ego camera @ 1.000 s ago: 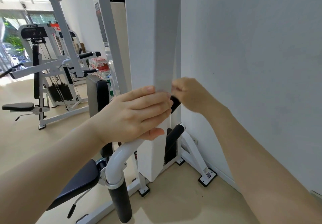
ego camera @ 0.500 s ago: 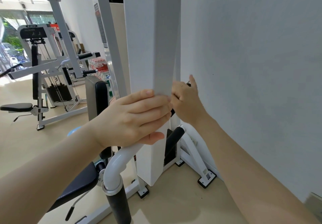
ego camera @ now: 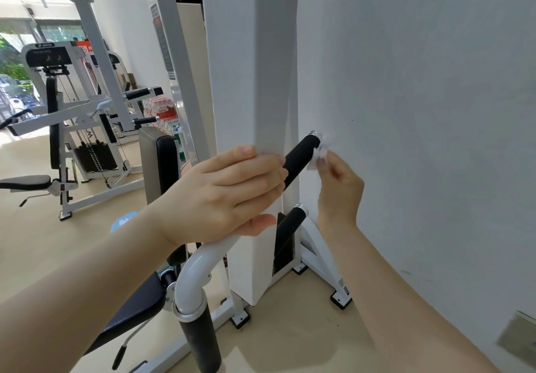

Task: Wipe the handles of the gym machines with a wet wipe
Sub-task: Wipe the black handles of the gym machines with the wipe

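A black foam handle (ego camera: 301, 156) with a chrome end cap sticks out from behind the white machine column (ego camera: 246, 82), close to the wall. My right hand (ego camera: 338, 189) pinches a crumpled white wet wipe (ego camera: 316, 158) against the handle's outer end. My left hand (ego camera: 223, 195) rests with straight fingers on the column's corner, its thumb underneath beside the white curved arm tube (ego camera: 197, 268). A second black handle (ego camera: 291, 223) sits lower down. A third black grip (ego camera: 200, 340) hangs at the bottom.
The white wall (ego camera: 420, 111) is right beside my right hand. The machine's black seat (ego camera: 127, 314) and back pad (ego camera: 165, 163) stand at left. Another white weight machine (ego camera: 66, 117) stands further left on the beige floor. Packs of bottled water (ego camera: 159, 111) sit behind.
My right hand has slid outward along the upper black handle to its end, uncovering the handle and the wipe. My left hand has stayed on the column.
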